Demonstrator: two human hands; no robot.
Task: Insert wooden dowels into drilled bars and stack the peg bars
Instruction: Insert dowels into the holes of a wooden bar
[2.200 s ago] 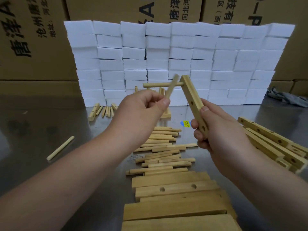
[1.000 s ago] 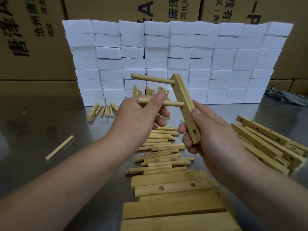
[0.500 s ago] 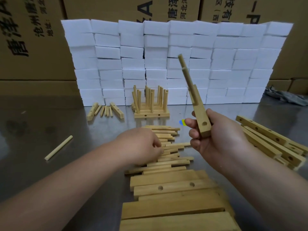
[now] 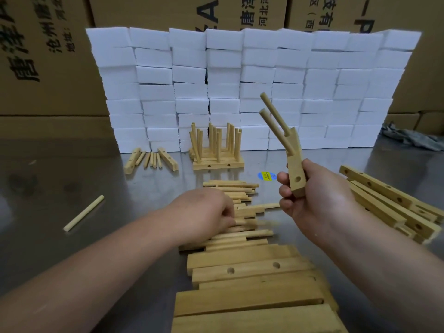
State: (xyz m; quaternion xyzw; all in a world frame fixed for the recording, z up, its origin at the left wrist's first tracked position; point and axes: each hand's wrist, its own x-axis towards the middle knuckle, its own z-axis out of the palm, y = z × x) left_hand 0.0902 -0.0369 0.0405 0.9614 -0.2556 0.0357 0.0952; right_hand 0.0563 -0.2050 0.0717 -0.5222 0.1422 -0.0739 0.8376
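Observation:
My right hand [image 4: 319,200] grips the lower end of a drilled bar [image 4: 294,162], held upright and tilted. Two dowels [image 4: 272,114] stick out of its upper holes toward the upper left, and one hole near the bottom is bare. My left hand [image 4: 206,212] lies palm down on the pile of loose dowels [image 4: 240,188] in the middle of the table, its curled fingertips pinching a dowel there. At the back stands the stack of finished peg bars [image 4: 217,162] with several dowels pointing up.
Drilled bars [image 4: 384,195] lie heaped at the right, and more bars [image 4: 252,270] lie close in front. A lone dowel [image 4: 83,213] rests at the left. Loose bars and dowels [image 4: 151,159] sit back left. A wall of white foam blocks [image 4: 240,80] stands behind.
My left hand pushed a second dowel into the bar, then dropped to the dowel pile. My right hand turned the bar upright.

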